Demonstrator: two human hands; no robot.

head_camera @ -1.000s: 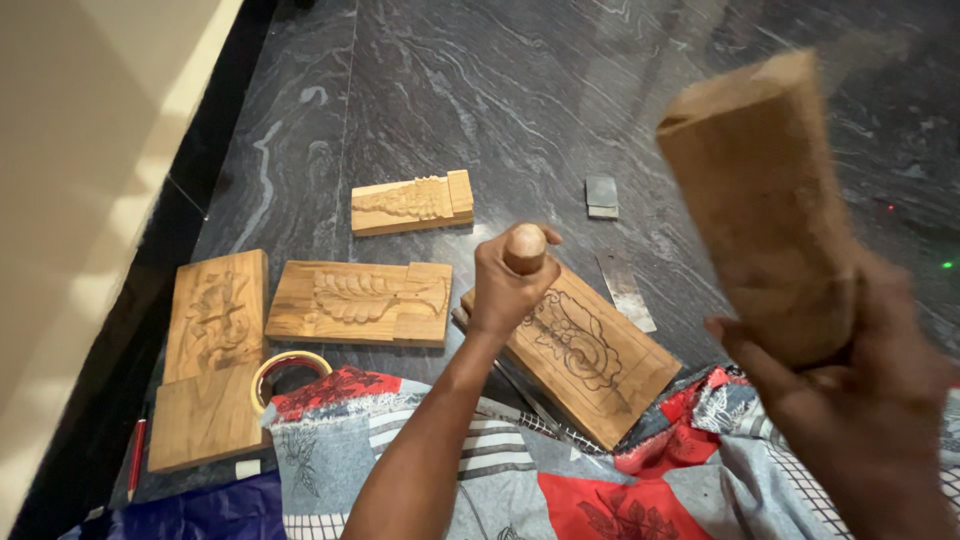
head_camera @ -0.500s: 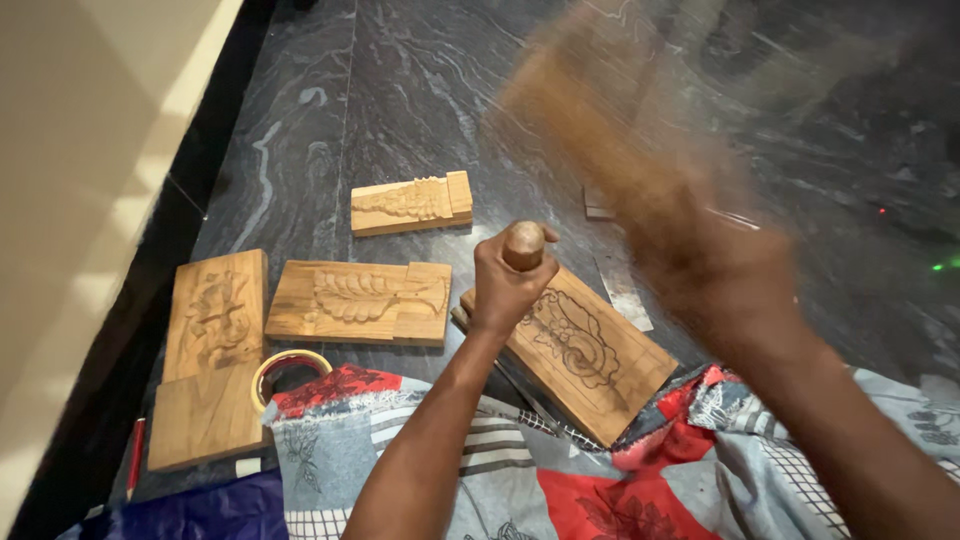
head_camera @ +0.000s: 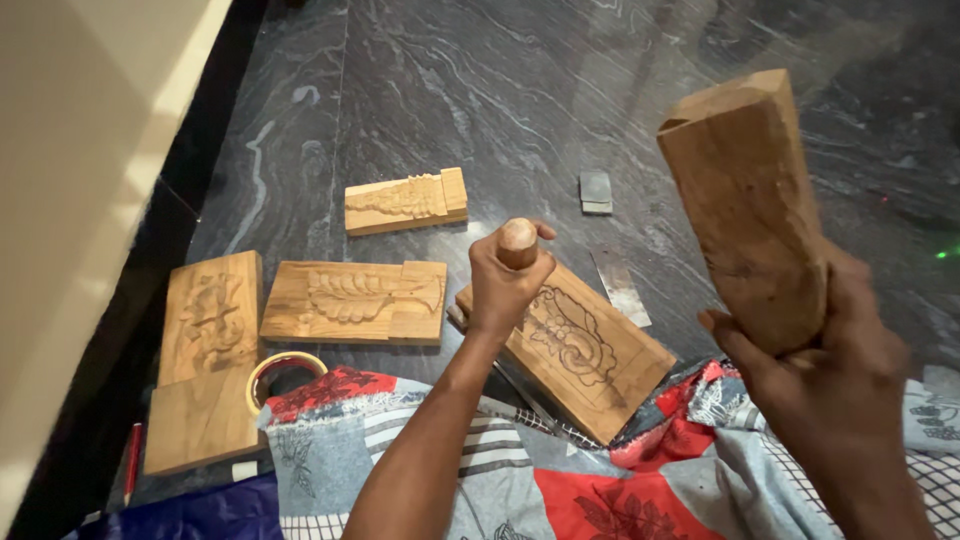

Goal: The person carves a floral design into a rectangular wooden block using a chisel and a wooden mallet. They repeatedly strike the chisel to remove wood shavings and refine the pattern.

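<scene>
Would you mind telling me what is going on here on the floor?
A person is carving wood. The left hand grips a wooden-handled chisel set upright on a carved wooden panel, while the right hand holds a wooden mallet raised beside it. Three more carved panels lie on the dark stone floor.

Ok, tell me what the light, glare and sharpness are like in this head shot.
Head view: sharp overall, no motion smear on the raised wooden mallet in the right hand; the left hand on the chisel handle is crisp too. Soft sheen on the dark stone floor; the pale wall at left is brightly lit, nearly washed out; a small green light speck at right.
</scene>
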